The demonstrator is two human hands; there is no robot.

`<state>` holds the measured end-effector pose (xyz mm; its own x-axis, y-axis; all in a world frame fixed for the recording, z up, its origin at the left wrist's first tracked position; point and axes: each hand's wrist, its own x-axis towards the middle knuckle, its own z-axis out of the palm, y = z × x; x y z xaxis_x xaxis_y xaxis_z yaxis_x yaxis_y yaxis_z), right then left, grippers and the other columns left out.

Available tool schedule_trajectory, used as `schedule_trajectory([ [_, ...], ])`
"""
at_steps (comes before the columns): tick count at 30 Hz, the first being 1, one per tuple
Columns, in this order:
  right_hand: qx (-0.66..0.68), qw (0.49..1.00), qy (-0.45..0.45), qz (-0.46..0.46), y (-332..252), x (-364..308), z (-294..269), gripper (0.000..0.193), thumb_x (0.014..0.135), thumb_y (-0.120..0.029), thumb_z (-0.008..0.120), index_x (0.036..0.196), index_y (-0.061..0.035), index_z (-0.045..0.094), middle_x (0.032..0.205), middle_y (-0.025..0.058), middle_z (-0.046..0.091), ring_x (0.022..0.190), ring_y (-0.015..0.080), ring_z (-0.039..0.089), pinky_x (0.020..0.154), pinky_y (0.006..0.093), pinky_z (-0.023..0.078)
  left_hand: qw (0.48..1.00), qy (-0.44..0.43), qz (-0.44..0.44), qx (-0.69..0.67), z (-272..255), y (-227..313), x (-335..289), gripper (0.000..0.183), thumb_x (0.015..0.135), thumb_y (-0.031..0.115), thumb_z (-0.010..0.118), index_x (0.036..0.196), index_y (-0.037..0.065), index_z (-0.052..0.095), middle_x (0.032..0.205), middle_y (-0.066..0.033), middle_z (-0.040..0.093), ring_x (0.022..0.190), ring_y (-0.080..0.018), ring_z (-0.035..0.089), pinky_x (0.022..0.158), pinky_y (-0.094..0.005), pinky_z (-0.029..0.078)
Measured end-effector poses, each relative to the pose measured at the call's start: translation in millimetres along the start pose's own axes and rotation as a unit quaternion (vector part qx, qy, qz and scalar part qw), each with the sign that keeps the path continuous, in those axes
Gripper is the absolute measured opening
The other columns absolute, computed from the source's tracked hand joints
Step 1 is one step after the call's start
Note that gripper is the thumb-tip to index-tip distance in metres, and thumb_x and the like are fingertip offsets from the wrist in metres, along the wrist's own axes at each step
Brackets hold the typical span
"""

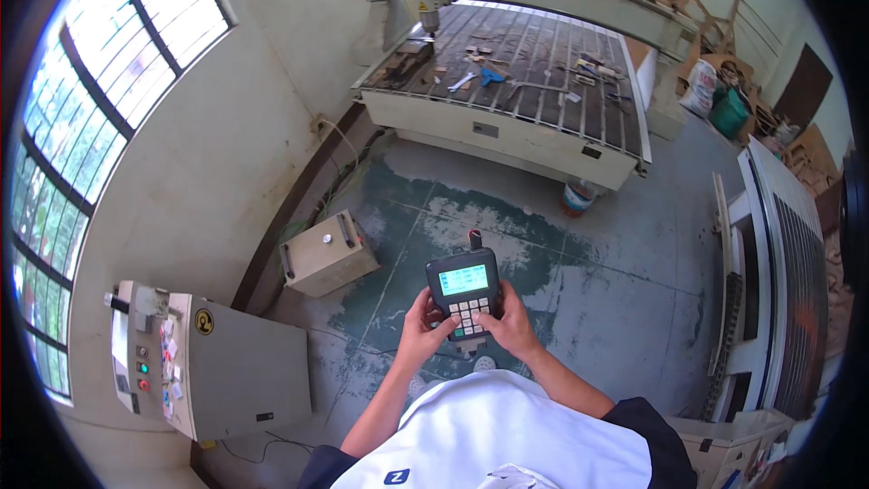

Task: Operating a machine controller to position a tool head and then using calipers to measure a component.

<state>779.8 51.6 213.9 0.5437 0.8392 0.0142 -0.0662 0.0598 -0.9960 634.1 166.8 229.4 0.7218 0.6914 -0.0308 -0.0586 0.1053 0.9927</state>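
Between my two hands I hold a black handheld controller (438,269) with a lit green-blue screen and a keypad of pale buttons. My left hand (424,326) wraps its left side, with the thumb over the lower left keys. My right hand (510,323) grips the right side, its thumb resting on or just above the keys there. A small plug-like piece (475,238) with a red part sticks up from the controller's top edge. The fingers behind the controller are hidden.
Ahead stands a large CNC router table (507,118) with loose tools and scraps; its spindle (427,14) hangs at the left. A control cabinet (244,371) and a beige metal box (329,255) are at left. A bucket (579,196) sits under the table's corner; another slatted machine (787,281) is right.
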Motion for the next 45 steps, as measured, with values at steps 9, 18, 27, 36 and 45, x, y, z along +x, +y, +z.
schedule_trajectory([
  [9, 0.042, 0.994, 0.096, -0.02, -1.6, -1.7, -67.8, 0.048, 0.079, -0.004, 0.069, 0.12, 0.0031, 0.044, 0.103, 0.0115, 0.061, 0.094, 0.0142, 0.06, 0.082, 0.0294, 0.049, 0.993, -0.1, -0.036, 0.047, 65.6, 0.3, 48.6, 0.059, 0.081, 0.0, 0.071, 0.133, 0.0, 0.044, 0.113, -0.0106, 0.061, 0.1, -0.0181, 0.061, 0.085, -0.0318, 0.051],
  [18, 0.051, 0.982, 0.181, -0.023, 5.1, 29.5, -120.8, 0.045, 0.081, -0.005, 0.067, 0.119, 0.0024, 0.044, 0.104, 0.0109, 0.06, 0.094, 0.0144, 0.059, 0.083, 0.03, 0.049, 0.981, -0.174, -0.07, 0.054, 113.1, -14.8, 122.2, 0.06, 0.081, 0.001, 0.07, 0.134, -0.002, 0.041, 0.11, -0.0107, 0.062, 0.099, -0.0176, 0.062, 0.083, -0.0307, 0.051],
  [27, 0.027, 0.976, 0.217, -0.02, 3.0, 126.3, -179.3, 0.049, 0.082, -0.003, 0.066, 0.124, 0.0029, 0.041, 0.109, 0.0112, 0.058, 0.099, 0.0158, 0.058, 0.087, 0.03, 0.048, 0.977, -0.213, -0.02, 0.024, 151.2, -26.2, 248.1, 0.061, 0.08, 0.006, 0.072, 0.132, -0.005, 0.043, 0.095, -0.0087, 0.064, 0.08, -0.0115, 0.061, 0.07, -0.0275, 0.051],
  [36, 0.015, 0.973, 0.228, -0.02, -10.4, 238.4, -221.3, 0.049, 0.081, -0.003, 0.069, 0.121, 0.0025, 0.043, 0.109, 0.0124, 0.059, 0.101, 0.0157, 0.059, 0.086, 0.0307, 0.049, 0.971, -0.224, -0.047, 0.062, 165.5, -29.7, 366.0, 0.063, 0.081, 0.003, 0.071, 0.133, -0.006, 0.038, 0.11, -0.0132, 0.062, 0.095, -0.0169, 0.062, 0.077, -0.0302, 0.053],
  [45, 0.02, 0.968, 0.248, 0.01, -12.3, 313.7, -242.5, 0.041, 0.081, -0.007, 0.072, 0.113, 0.0014, 0.048, 0.099, 0.009, 0.063, 0.087, 0.0136, 0.061, 0.078, 0.0292, 0.051, 0.974, -0.194, -0.047, 0.11, 178.9, -12.8, 425.6, 0.067, 0.079, 0.007, 0.074, 0.134, -0.007, 0.038, 0.105, -0.0127, 0.064, 0.089, -0.0147, 0.063, 0.076, -0.0309, 0.053],
])
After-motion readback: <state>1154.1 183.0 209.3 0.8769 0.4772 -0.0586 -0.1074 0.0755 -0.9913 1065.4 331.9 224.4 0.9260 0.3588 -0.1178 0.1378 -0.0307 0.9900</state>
